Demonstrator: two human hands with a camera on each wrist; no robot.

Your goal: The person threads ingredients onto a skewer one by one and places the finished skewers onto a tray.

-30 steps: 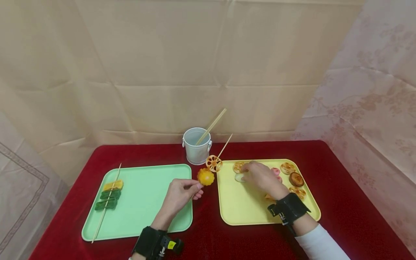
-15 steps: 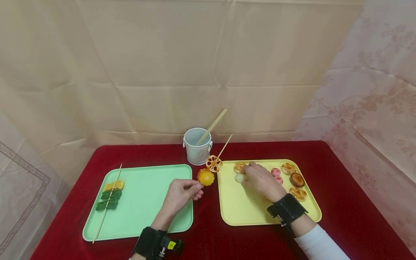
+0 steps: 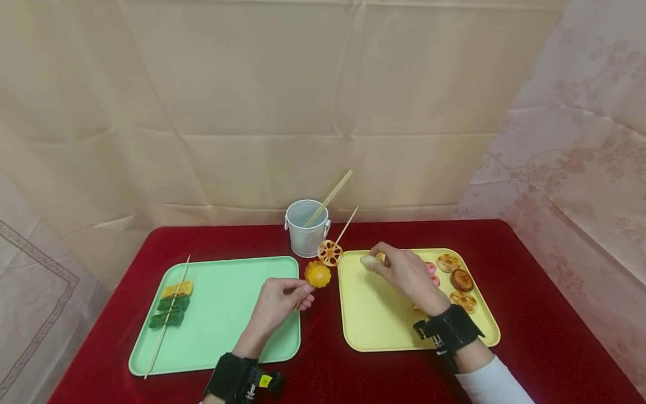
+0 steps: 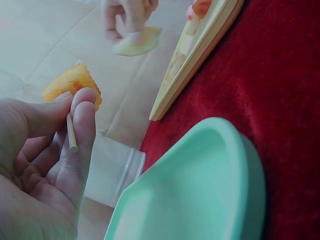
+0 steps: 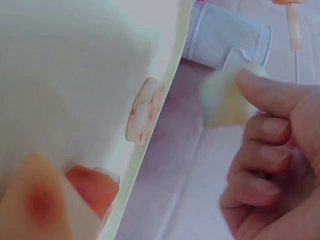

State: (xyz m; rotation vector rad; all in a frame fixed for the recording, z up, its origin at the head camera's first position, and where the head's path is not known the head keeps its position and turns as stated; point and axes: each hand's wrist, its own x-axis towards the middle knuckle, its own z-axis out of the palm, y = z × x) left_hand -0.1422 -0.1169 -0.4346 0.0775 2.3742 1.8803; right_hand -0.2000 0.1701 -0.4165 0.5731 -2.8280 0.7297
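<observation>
Skewer [image 3: 347, 225], bearing a lotus slice [image 3: 330, 253] and a scalloped yellow piece [image 3: 317, 274], tilts near the yellow tray [image 3: 370, 320], pinched by the fingers [image 4: 86, 117] of the left hand [image 3: 281, 304]. Over that tray, the right hand [image 3: 410, 279] pinches a pale piece [image 3: 370, 262].

1. Left hand [image 3: 282, 303]: bare, with a broad black wristband [image 3: 224, 377] below it, plus a small dark mount [image 3: 275, 384] (bright yellow patch [image 3: 264, 381] on top).
2. Right hand [image 3: 406, 278]: also bare, above a wide black cuff [image 3: 455, 326] with a silvery fitting [image 3: 438, 340].
3. Right forearm: plain white sleeve [image 3: 492, 381].
</observation>
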